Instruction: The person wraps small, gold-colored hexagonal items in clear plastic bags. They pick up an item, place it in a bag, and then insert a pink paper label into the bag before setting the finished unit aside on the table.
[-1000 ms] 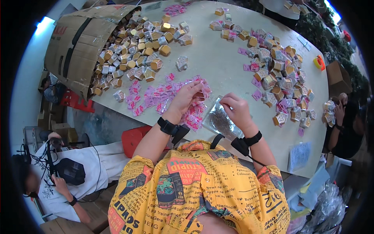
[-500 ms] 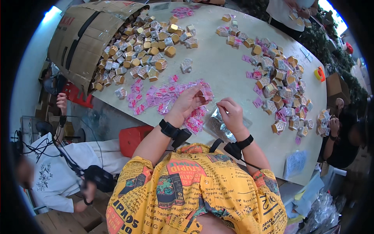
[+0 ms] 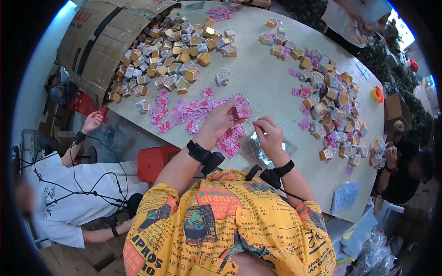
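My left hand (image 3: 220, 120) pinches a small pink printed card (image 3: 240, 111) over the table, its printed face showing. Just to the right, my right hand (image 3: 270, 135) is closed in a pinch, thumb against forefinger; whatever it holds is too small to make out. Beneath the right hand lies a shiny silver packet (image 3: 259, 149) in clear plastic. Many more pink cards (image 3: 193, 110) are spread around and beyond my left hand. Farther off sits a single house-shaped piece (image 3: 222, 77), white-patterned and wrapped in clear plastic.
A cardboard box (image 3: 99, 41) on its side spills gold-and-white pieces (image 3: 172, 53) across the far left. Another pile (image 3: 329, 99), mixed with pink cards, covers the right. A bag of white strands (image 3: 345, 197) lies near the right edge. Co-workers stand left, right and across.
The pink card in my left hand has turned so its face shows. My right hand has shifted slightly left. The person at left has lowered an arm.
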Motion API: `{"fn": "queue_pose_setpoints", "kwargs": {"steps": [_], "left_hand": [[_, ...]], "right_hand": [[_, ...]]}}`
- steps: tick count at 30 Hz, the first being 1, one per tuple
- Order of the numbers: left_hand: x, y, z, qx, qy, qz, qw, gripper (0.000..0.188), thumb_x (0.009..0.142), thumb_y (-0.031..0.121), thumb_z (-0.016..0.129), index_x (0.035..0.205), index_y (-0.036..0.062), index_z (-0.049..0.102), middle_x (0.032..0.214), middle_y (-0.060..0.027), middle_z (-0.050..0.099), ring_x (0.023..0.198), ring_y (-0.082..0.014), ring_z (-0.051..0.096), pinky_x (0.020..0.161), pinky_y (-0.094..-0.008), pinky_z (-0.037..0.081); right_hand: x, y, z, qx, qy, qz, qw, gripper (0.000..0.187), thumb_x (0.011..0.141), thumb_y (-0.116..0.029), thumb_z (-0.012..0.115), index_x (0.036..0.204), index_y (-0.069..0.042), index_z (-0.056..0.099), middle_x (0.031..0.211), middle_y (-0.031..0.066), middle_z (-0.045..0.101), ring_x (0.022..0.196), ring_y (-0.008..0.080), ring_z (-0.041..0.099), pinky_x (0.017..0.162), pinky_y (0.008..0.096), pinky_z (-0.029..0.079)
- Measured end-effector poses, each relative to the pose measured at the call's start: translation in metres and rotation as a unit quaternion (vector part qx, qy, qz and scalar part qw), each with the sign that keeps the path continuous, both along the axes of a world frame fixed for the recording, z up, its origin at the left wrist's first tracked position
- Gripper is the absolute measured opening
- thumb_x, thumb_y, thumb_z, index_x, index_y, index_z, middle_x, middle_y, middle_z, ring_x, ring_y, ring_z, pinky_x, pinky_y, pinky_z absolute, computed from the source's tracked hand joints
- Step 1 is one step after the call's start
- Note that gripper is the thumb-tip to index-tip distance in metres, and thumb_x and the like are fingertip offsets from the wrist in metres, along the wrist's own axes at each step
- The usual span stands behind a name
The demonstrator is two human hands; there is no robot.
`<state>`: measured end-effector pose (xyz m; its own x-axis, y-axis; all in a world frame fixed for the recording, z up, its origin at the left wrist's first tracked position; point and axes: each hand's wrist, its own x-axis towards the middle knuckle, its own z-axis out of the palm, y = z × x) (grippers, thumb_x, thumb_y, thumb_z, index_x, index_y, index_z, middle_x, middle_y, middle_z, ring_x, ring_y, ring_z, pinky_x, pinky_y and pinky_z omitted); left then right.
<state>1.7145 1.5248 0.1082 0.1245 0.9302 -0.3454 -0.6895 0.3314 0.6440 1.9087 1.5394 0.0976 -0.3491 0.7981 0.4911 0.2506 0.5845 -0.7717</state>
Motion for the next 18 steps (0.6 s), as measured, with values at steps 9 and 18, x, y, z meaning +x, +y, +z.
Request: {"fn": "queue_pose_setpoints", "kwargs": {"steps": [9, 18], "left_hand": [[-0.0077, -0.0022, -0.0019, -0.003, -0.020, 0.013, 1.000, 0.034, 0.098, 0.033, 0.043, 0.108, 0.0029, 0.056, 0.101, -0.0137, 0.064, 0.099, -0.0280, 0.061, 0.090, -0.0413, 0.048], [-0.0075, -0.0030, 0.0019, -0.009, -0.023, 0.021, 0.999, 0.036, 0.097, 0.035, 0.044, 0.106, 0.0026, 0.056, 0.101, -0.0142, 0.063, 0.100, -0.0274, 0.061, 0.090, -0.0415, 0.048]], "right_hand": [[-0.0056, 0.0014, 0.0017, -0.003, 0.005, 0.013, 1.000, 0.008, 0.073, 0.002, 0.064, 0.079, -0.003, 0.064, 0.082, 0.0096, 0.063, 0.071, 0.0262, 0.063, 0.061, 0.0323, 0.050], [-0.0058, 0.0015, -0.0015, -0.003, 0.009, 0.015, 1.000, 0.009, 0.073, 0.002, 0.063, 0.080, -0.002, 0.064, 0.083, 0.0100, 0.063, 0.072, 0.0263, 0.063, 0.062, 0.0321, 0.050]]}}
